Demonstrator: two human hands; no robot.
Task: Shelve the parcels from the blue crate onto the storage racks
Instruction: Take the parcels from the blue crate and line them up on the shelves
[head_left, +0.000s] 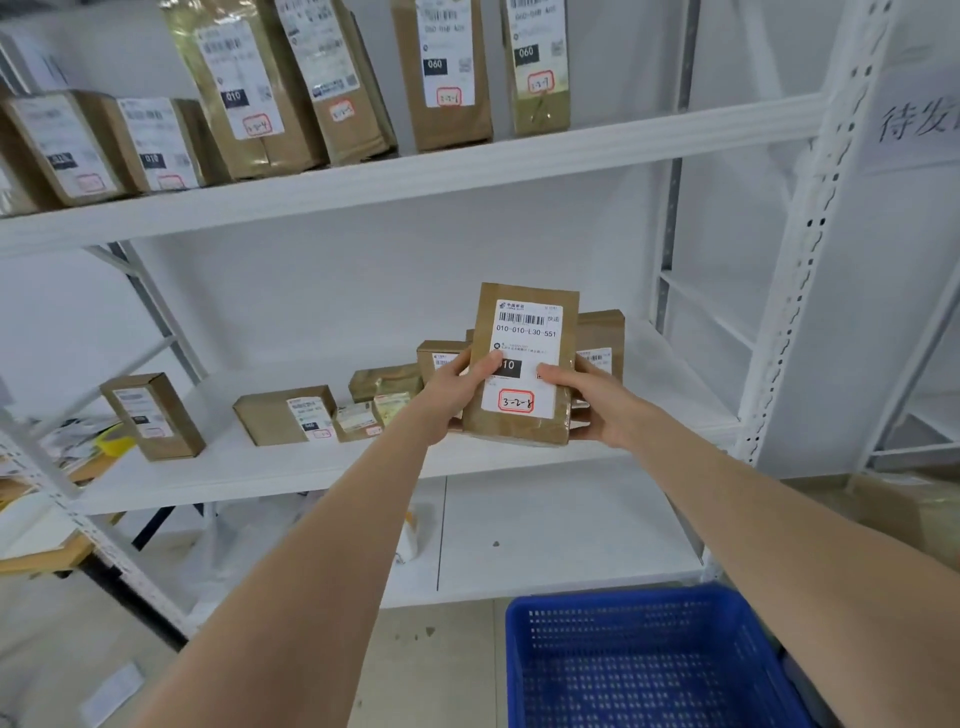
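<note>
**Hold.** Both hands hold one parcel (527, 322) upright in front of the middle shelf (249, 473), about level with its front lip. Whether the parcel's base rests on the shelf cannot be told. The left hand (454, 392) clamps the left edge and the right hand (589, 410) the right edge. Each thumb lies flat on the label and the fingers curl round behind. The grip sits on the lower half, so the barcode and the red-boxed mark "3-2-8" face the camera. The hold appears chosen for reading the label before placement.

**Source.** The crate (623, 605) stands below and to the right. Its visible part shows no parcel, so this is probably a late item.

**Open room.**
- **Middle shelf:** a cluster (441, 358) of small boxes sits directly behind the parcel, and bare shelf runs from it rightward to the post (810, 249).
- **Upper shelf (467, 166):** a row (447, 67) stands upright with labels forward. The last two marks appear to read 3-2-6 and 3-2-7, and a gap lies open between the last box and the post.

**Next move (judgement).** That gap suits 3-2-8. The lift must clear the upper shelf's front edge, and the parcel should go in upright — clear of its neighbour, which could tip.
</note>
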